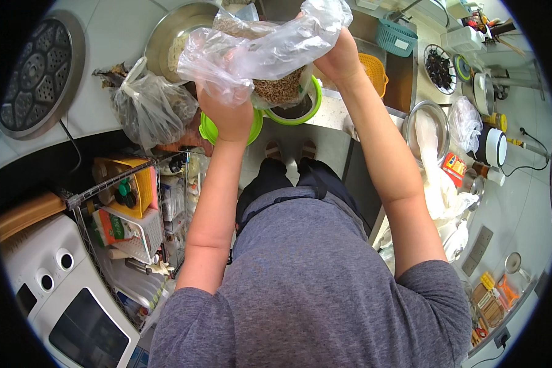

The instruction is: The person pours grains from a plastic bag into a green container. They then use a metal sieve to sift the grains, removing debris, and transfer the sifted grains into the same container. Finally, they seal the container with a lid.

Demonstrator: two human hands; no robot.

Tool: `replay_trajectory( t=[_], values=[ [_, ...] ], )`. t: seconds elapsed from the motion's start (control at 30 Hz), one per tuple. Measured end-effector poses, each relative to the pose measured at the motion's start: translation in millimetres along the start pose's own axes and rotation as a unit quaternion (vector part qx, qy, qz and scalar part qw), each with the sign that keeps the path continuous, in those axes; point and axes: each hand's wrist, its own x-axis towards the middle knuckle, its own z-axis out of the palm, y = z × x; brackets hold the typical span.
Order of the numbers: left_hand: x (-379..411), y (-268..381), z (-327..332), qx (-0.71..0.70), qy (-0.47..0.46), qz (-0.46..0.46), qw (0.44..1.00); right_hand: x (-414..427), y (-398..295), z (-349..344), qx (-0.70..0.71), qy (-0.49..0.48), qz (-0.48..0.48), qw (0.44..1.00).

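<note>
My two hands hold up a clear plastic bag (285, 55) with brown grain-like bits (280, 89) in its lower part. My left hand (227, 110) grips the bag's left side, its fingers partly covered by the film. At the upper right, my right hand (342, 60) has hold of the gathered plastic. Just under the bag is a round container with a bright green rim (319, 99) and a dark inside. Beside it, below my left wrist, lies a green lid (256, 129). A second bag of brown bits (239, 25) shows behind the raised one.
A large steel bowl (158, 39) stands at the upper left, near a knotted plastic bag (152, 108). The sink holds a yellow colander (372, 73) and a blue basket (395, 39). A wire rack (115, 184) is at left. Steel bowl (407, 133) and bags crowd the right counter.
</note>
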Motion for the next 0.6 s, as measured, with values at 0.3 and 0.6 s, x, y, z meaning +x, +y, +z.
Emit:
replay_trajectory(
  t=[0.3, 0.6],
  values=[
    [6.4, 10.6, 2.2, -0.187, -0.008, -0.183, 0.965, 2.7, 3.9, -39.3, -0.041, 0.002, 0.024, 0.999],
    [22.8, 0.5, -2.8, -0.339, -0.056, -0.347, 0.873, 8.0, -0.4, 24.4, -0.039, 0.067, 0.018, 0.997]
  ],
)
